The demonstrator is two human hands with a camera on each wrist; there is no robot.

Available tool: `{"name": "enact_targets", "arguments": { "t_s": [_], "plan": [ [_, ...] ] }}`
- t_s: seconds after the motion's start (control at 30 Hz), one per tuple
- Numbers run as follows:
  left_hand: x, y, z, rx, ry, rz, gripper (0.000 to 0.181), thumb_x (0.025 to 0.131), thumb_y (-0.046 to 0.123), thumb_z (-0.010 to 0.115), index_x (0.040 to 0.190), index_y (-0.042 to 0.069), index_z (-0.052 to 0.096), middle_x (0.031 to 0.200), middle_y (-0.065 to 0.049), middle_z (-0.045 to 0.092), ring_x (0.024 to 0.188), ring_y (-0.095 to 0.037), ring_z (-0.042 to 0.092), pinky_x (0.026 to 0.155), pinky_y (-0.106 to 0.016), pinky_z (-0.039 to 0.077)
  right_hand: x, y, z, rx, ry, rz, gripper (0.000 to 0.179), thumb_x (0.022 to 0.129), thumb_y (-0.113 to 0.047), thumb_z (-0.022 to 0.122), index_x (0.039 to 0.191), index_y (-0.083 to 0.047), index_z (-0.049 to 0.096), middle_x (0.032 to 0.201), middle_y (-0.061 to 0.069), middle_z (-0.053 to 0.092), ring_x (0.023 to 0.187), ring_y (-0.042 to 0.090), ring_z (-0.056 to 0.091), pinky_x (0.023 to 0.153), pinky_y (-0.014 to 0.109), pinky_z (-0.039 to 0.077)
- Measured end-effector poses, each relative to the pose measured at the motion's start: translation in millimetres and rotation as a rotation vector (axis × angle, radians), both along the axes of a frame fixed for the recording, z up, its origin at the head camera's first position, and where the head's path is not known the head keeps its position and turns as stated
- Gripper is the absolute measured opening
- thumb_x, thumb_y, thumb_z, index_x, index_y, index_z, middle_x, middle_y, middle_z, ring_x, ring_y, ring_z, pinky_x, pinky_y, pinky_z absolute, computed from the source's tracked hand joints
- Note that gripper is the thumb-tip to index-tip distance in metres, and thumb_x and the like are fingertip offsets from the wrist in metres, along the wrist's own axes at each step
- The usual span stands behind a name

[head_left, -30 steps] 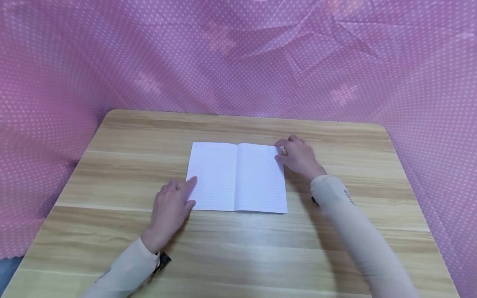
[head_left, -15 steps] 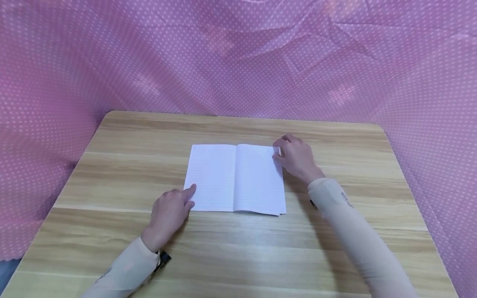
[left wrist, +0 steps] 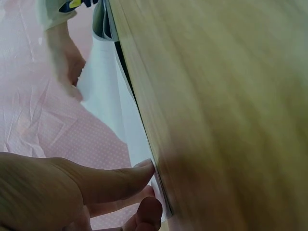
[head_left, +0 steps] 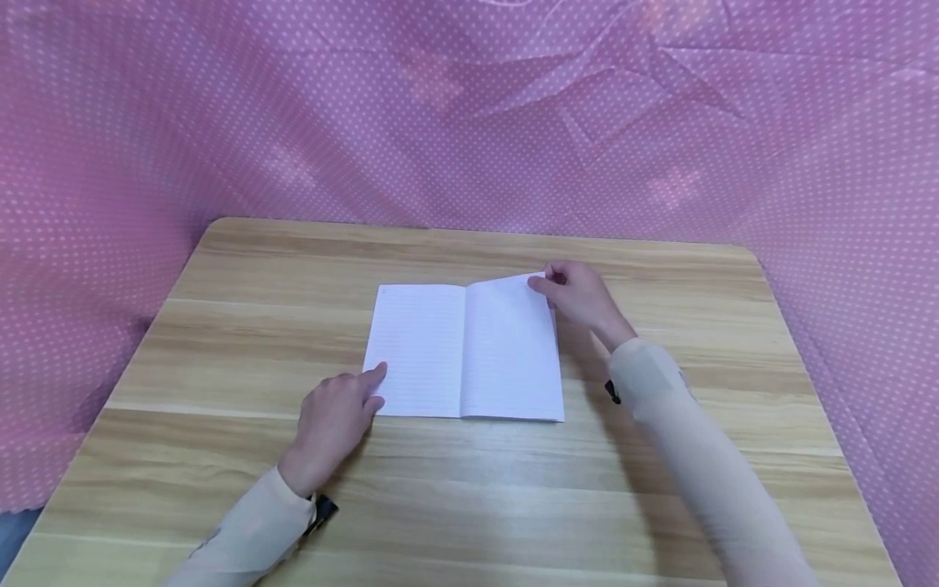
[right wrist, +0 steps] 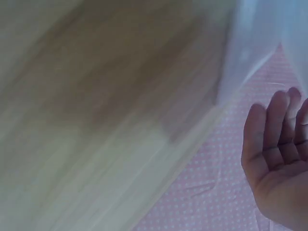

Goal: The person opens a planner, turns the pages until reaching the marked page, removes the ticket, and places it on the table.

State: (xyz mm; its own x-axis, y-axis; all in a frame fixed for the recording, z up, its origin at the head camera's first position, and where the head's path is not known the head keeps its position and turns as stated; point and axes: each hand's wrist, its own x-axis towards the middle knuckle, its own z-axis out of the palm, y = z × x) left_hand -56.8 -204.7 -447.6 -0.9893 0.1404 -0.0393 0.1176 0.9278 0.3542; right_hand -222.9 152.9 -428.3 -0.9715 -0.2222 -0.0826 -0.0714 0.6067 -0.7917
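A notebook (head_left: 425, 350) of thin, smooth white paper lies spread at its centre fold, midway between the worktop's left and right edges and nearer the far edge. Faint ruled lines cross its rectangular left page; the right page (head_left: 506, 350) curves up towards its far outer corner. The right hand (head_left: 583, 297) pinches that corner between thumb and bent fingers. The left hand (head_left: 333, 420) has its index finger and thumb apart, fingertips resting at the left page's near outer corner. Pale, close-fitting sleeves (head_left: 697, 456) cover both forearms. The worktop (head_left: 469, 505) has streaky tan wood grain and rounded far corners. Behind it hangs creased pink-purple cloth (head_left: 469, 122) with small white dots.
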Motion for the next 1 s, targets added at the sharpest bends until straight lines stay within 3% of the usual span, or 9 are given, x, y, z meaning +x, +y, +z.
{"name": "enact_targets", "arguments": {
  "t_s": [0.13, 0.27, 0.37, 0.5, 0.6, 0.7, 0.77, 0.83, 1.0],
  "plan": [
    [-0.4, 0.4, 1.2, -0.013, 0.005, -0.002, 0.048, 0.095, 0.007, 0.083, 0.141, 0.005, 0.072, 0.098, -0.025, 0.075, 0.082, -0.040, 0.070, 0.064, -0.053, 0.056, -5.5, -9.4, 7.1, -0.232, -0.143, -0.021, 0.029, 0.110, -0.032, 0.065, 0.095, -0.007, 0.062, 0.083, 0.004, 0.061, 0.080, 0.022, 0.062, 0.083, 0.040, 0.057],
    [-1.9, 3.9, 3.8, -0.019, -0.012, 0.002, 0.044, 0.097, 0.007, 0.079, 0.141, 0.004, 0.072, 0.094, -0.023, 0.074, 0.077, -0.036, 0.066, 0.062, -0.049, 0.054, -9.7, -20.6, 12.9, -0.469, -0.242, -0.055, 0.023, 0.110, -0.029, 0.064, 0.100, -0.008, 0.064, 0.081, -0.001, 0.063, 0.076, 0.016, 0.063, 0.080, 0.032, 0.055],
    [-3.4, 8.7, 6.4, -0.017, 0.023, 0.021, 0.038, 0.100, 0.007, 0.072, 0.137, 0.002, 0.074, 0.096, -0.025, 0.074, 0.078, -0.038, 0.066, 0.062, -0.050, 0.054, -10.6, -29.8, 15.4, -0.611, -0.290, -0.075, 0.015, 0.111, -0.023, 0.064, 0.107, -0.008, 0.067, 0.084, -0.002, 0.070, 0.074, 0.014, 0.066, 0.077, 0.029, 0.058],
    [-3.6, 19.5, 10.4, 0.016, 0.205, 0.037, 0.037, 0.103, 0.019, 0.071, 0.133, -0.002, 0.073, 0.104, -0.029, 0.075, 0.092, -0.049, 0.071, 0.076, -0.060, 0.057, -9.5, -40.3, 16.0, -0.729, -0.339, -0.076, 0.012, 0.112, -0.016, 0.061, 0.111, -0.007, 0.070, 0.086, 0.001, 0.077, 0.072, 0.015, 0.072, 0.075, 0.030, 0.061],
    [-1.0, 34.9, 15.1, 0.117, 0.357, -0.006, 0.055, 0.107, 0.044, 0.067, 0.135, -0.004, 0.070, 0.093, -0.020, 0.073, 0.090, -0.043, 0.070, 0.088, -0.061, 0.056, -7.8, -45.7, 16.0, -0.776, -0.362, -0.077, 0.013, 0.112, -0.014, 0.061, 0.107, -0.007, 0.070, 0.085, 0.003, 0.078, 0.072, 0.016, 0.074, 0.075, 0.031, 0.062],
    [2.7, 55.6, 21.1, 0.219, 0.501, -0.104, 0.081, 0.104, 0.075, 0.051, 0.122, -0.001, 0.072, 0.082, -0.007, 0.063, 0.078, -0.032, 0.063, 0.080, -0.051, 0.056, -6.0, -49.5, 15.4, -0.803, -0.375, -0.088, 0.012, 0.111, -0.013, 0.061, 0.104, -0.007, 0.068, 0.086, 0.003, 0.078, 0.072, 0.017, 0.075, 0.076, 0.033, 0.063],
    [4.5, 68.8, 25.0, 0.246, 0.593, -0.179, 0.086, 0.100, 0.084, 0.047, 0.108, 0.002, 0.072, 0.081, -0.003, 0.062, 0.073, -0.027, 0.060, 0.072, -0.046, 0.055, -5.0, -51.6, 14.8, -0.817, -0.380, -0.094, 0.012, 0.112, -0.012, 0.061, 0.104, -0.007, 0.068, 0.087, 0.004, 0.078, 0.073, 0.018, 0.076, 0.078, 0.035, 0.063],
    [4.3, 79.0, 28.2, 0.241, 0.675, -0.222, 0.073, 0.099, 0.078, 0.057, 0.096, 0.005, 0.068, 0.079, -0.003, 0.063, 0.069, -0.025, 0.059, 0.061, -0.042, 0.051, -4.2, -53.6, 14.3, -0.826, -0.384, -0.097, 0.012, 0.112, -0.012, 0.061, 0.103, -0.007, 0.068, 0.088, 0.005, 0.078, 0.073, 0.019, 0.076, 0.080, 0.037, 0.064],
    [-1.0, 85.2, 33.2, 0.215, 0.768, -0.224, 0.023, 0.091, 0.024, 0.077, 0.083, 0.006, 0.064, 0.071, -0.003, 0.061, 0.059, -0.025, 0.055, 0.053, -0.039, 0.049, -2.9, -56.9, 13.9, -0.842, -0.394, -0.090, 0.017, 0.112, -0.011, 0.061, 0.097, -0.010, 0.070, 0.089, 0.006, 0.078, 0.073, 0.019, 0.076, 0.082, 0.038, 0.064]
  ]
}}
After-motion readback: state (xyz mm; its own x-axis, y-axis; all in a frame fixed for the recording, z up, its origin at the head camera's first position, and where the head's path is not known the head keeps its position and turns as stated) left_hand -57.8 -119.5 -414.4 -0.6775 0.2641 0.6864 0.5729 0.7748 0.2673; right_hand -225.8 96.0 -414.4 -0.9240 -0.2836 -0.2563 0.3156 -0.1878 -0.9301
